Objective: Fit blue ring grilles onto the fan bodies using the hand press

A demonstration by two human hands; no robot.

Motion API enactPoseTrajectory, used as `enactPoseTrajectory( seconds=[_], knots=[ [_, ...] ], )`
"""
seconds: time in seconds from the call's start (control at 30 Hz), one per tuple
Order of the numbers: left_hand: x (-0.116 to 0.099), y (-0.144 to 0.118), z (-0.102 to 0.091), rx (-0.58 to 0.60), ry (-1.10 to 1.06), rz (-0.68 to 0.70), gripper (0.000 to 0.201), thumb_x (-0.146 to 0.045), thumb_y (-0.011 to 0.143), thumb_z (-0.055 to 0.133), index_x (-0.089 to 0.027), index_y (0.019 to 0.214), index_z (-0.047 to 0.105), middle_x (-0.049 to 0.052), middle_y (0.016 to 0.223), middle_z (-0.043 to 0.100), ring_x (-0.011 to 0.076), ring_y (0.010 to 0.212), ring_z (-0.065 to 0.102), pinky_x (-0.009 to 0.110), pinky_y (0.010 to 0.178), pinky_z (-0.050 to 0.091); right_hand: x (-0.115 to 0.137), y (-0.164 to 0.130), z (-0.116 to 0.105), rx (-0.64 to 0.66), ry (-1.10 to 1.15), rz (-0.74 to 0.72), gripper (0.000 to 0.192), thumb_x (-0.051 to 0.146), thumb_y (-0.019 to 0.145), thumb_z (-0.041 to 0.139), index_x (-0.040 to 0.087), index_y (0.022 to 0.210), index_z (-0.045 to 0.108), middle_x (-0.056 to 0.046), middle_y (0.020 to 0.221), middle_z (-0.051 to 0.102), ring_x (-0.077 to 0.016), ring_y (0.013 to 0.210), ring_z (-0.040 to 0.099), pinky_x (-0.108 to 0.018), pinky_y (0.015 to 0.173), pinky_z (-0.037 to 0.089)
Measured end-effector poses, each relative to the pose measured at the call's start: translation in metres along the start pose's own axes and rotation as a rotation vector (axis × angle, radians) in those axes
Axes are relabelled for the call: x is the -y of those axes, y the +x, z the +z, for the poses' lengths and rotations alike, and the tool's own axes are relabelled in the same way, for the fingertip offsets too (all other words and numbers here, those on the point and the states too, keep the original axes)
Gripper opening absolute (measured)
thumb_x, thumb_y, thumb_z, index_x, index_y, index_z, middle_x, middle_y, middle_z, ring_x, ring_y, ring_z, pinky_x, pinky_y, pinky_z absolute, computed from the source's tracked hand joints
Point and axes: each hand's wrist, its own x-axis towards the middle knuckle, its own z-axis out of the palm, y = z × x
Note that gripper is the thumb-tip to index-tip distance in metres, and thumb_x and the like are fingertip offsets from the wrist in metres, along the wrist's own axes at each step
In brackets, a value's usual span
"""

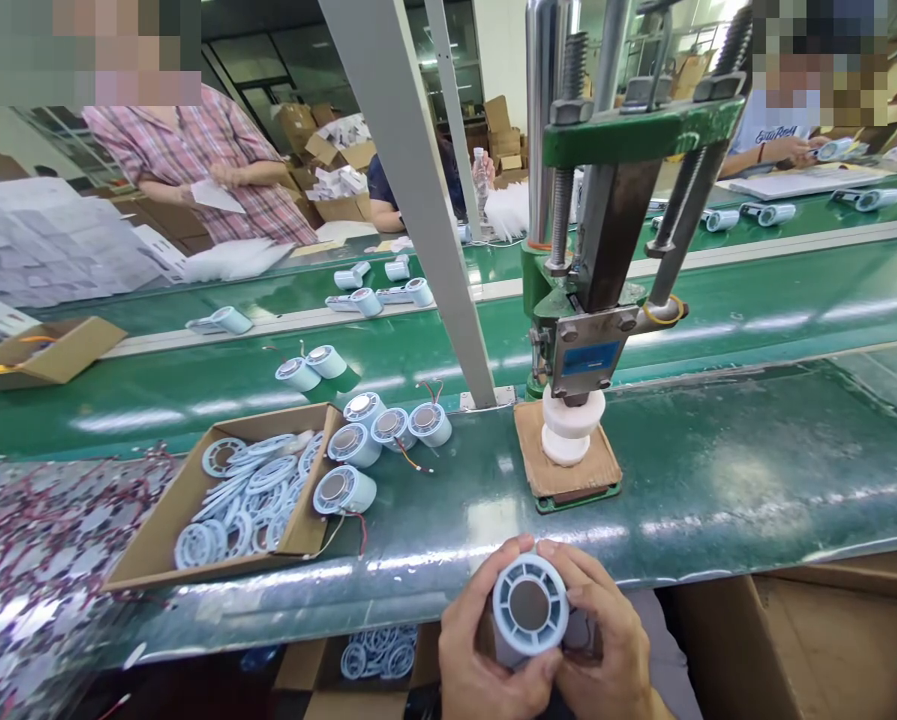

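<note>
Desk (718,480): green, glossy, a belt running along its far side with finished pale-blue parts on it. Other people work at the far side; their hands are well apart from mine.

Press (605,250): green frame, steel columns, ram down near a white fixture (572,425) on a cardboard pad (568,470). Fixture looks unloaded.

Box (155,540), left of the press: holds loose blue rings (253,495). Just beside it, several capped cylinders (377,435) with red wire leads.

Housing (530,605): round, pale blue, ribbed face, dark centre. It sits at the near desk edge, below the press, held between both my hands.

Left hand (482,650): closed around the housing's left side, thumb on the rim. Right hand (605,640): closed around the right side, fingertips on the top edge.

Step, as I judge it: seating or checking the face ring by hand before pressing. Next move would call for carrying the housing up to the fixture, face square and centred under the ram.
</note>
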Motion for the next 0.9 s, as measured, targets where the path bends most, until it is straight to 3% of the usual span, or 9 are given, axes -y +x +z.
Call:
enactPoseTrajectory(
  seconds=[0.27,0.33,0.43,0.5,0.63,0.9],
  knots=[
    [-0.003,0.005,0.0,-0.014,-0.002,0.026,0.063,-0.039,0.073,0.086,-0.021,0.13,0.066,0.014,0.121,0.076,0.0309,0.108,0.074,0.034,0.096,0.059,-0.003,-0.004,0.001,0.017,0.089,-0.012,0.067,0.018,0.09,0.066,0.024,0.151,0.04,-0.013,0.124,0.071,-0.0243,0.115,0.069,-0.038,0.098,0.06],
    [-0.004,0.003,-0.002,-0.008,-0.027,0.001,0.063,-0.04,0.074,0.085,-0.022,0.131,0.066,0.013,0.121,0.076,0.0317,0.108,0.074,0.035,0.095,0.06,0.001,0.002,-0.005,0.102,0.247,0.104,0.064,0.023,0.093,0.062,0.027,0.152,0.04,-0.011,0.13,0.068,-0.024,0.122,0.065,-0.038,0.103,0.057],
    [-0.01,-0.004,-0.002,-0.059,-0.059,-0.058,0.062,-0.046,0.074,0.084,-0.023,0.129,0.067,0.012,0.122,0.075,0.0324,0.109,0.074,0.036,0.094,0.061,0.011,0.015,-0.02,0.318,0.616,0.379,0.053,0.045,0.099,0.051,0.028,0.149,0.046,-0.013,0.14,0.06,-0.0288,0.129,0.06,-0.042,0.104,0.055],
    [-0.014,-0.009,0.001,-0.116,-0.05,-0.069,0.062,-0.052,0.074,0.083,-0.024,0.127,0.068,0.012,0.122,0.075,0.0329,0.11,0.073,0.038,0.096,0.06,0.018,0.022,-0.029,0.357,0.731,0.481,0.049,0.05,0.1,0.047,0.03,0.145,0.053,-0.012,0.141,0.059,-0.0291,0.129,0.06,-0.041,0.105,0.055],
    [-0.019,-0.011,0.004,-0.107,0.027,0.025,0.059,-0.054,0.078,0.079,-0.025,0.128,0.067,0.012,0.122,0.075,0.0328,0.111,0.073,0.041,0.097,0.061,0.027,0.028,-0.032,0.269,0.628,0.515,0.033,0.036,0.098,0.059,0.036,0.13,0.067,-0.008,0.124,0.068,-0.0219,0.119,0.066,-0.033,0.103,0.055],
    [-0.008,0.008,-0.015,0.17,0.256,0.534,0.059,-0.033,0.083,0.077,-0.012,0.136,0.06,0.017,0.117,0.077,0.032,0.111,0.073,0.041,0.096,0.062,0.031,0.017,-0.015,-0.005,0.636,0.618,0.006,0.029,0.09,0.07,0.029,0.09,0.076,-0.003,0.088,0.073,-0.0159,0.092,0.07,-0.026,0.087,0.058]
  ],
)
